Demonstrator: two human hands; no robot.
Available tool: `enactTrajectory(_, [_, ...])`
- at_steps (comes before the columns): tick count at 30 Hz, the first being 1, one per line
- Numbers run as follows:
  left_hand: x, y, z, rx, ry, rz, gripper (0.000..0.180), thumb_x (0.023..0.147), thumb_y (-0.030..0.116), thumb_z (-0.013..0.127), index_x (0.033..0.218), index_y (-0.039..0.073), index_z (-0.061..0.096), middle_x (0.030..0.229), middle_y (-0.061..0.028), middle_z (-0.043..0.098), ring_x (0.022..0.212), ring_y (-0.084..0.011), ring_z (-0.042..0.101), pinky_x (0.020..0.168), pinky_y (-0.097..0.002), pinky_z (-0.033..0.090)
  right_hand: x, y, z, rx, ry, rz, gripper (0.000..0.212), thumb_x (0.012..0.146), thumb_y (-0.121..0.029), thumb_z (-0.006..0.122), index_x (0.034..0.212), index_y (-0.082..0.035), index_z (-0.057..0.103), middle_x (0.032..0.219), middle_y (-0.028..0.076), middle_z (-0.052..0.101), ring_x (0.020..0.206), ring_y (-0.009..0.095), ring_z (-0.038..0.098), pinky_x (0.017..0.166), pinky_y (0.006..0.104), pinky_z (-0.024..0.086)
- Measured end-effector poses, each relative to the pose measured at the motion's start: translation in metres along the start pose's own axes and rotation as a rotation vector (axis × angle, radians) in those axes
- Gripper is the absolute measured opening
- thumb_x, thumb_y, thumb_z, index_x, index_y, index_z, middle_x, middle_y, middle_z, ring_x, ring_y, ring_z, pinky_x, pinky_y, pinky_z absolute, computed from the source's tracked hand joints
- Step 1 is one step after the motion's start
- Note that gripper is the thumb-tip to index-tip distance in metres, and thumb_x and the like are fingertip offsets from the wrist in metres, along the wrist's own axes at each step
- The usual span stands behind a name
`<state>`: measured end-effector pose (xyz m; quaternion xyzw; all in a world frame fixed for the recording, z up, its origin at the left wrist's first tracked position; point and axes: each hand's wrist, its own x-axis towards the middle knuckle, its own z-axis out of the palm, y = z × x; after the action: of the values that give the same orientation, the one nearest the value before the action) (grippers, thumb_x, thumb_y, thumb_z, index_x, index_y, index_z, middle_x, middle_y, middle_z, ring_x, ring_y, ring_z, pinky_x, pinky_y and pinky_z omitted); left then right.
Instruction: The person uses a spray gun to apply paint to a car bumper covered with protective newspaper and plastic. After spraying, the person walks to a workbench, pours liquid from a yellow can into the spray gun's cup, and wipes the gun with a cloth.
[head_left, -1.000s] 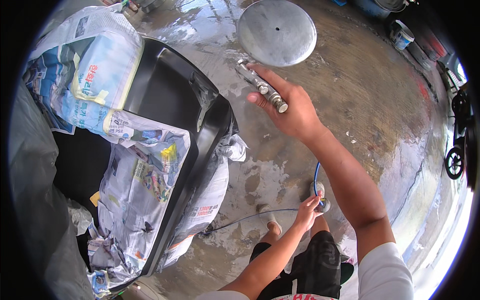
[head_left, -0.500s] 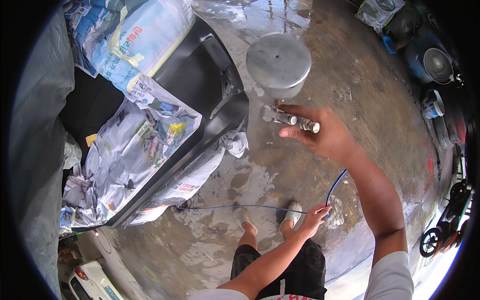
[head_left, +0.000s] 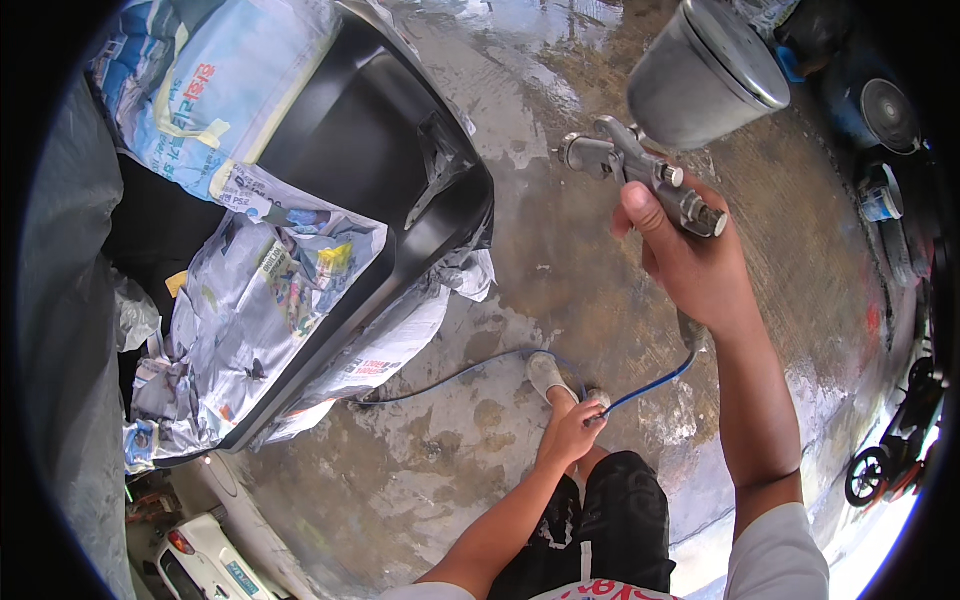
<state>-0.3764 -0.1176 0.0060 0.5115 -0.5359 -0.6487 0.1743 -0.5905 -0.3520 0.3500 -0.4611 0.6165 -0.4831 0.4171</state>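
My right hand (head_left: pixel 705 265) is closed round the grip of a metal spray gun (head_left: pixel 612 158), its thumb near the gun's rear knobs. A large lidded metal cup (head_left: pixel 690 90) sits on the gun and leans toward the upper right. The nozzle faces left, apart from a glossy black car body panel (head_left: pixel 345 115). From the bottom of the grip a blue air hose (head_left: pixel 650 387) curves down to my left hand (head_left: pixel 578 430), which pinches it above my shoes. Beyond that hand, the hose runs left along the floor toward the panel.
Newspaper (head_left: pixel 250 330) and a pale blue printed sheet (head_left: pixel 235 90) are taped around the panel. Grey plastic sheeting (head_left: pixel 65 330) hangs at the far left. A white car (head_left: pixel 205 560) stands lower left. Tubs and a blue drum (head_left: pixel 870 120) line the right side, near a wheeled vehicle (head_left: pixel 870 475).
The spray gun has moved right with my right hand, and its cup now tilts to the right. My left hand has shifted left with the hose. My feet have stepped.
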Motion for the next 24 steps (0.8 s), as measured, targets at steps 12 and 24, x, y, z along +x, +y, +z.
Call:
enactTrajectory(12, [0.024,-0.053,-0.058,0.234,-0.125,-0.359,0.027,0.098,0.030,0.063,0.097,0.005,0.073,0.070,-0.0105,0.069,0.062,-0.0208,0.068,0.062,-0.0354,0.051,0.023,0.096,0.006,0.311,0.064,0.227,0.060,0.098,-0.045,0.064,0.135,0.002,0.056,0.073,-0.001,0.060,0.056,0.001,0.048,0.049,0.0185,0.036])
enactTrajectory(24, [0.056,-0.019,-0.065,0.245,-0.100,-0.295,0.028,0.095,0.034,0.064,0.094,0.006,0.072,0.076,-0.0119,0.071,0.074,-0.0274,0.071,0.068,-0.0384,0.053,0.067,-0.028,0.008,0.686,-0.112,0.103,0.070,0.096,-0.062,0.055,0.127,0.001,0.058,0.073,0.005,0.060,0.051,0.007,0.048,0.045,0.0213,0.037])
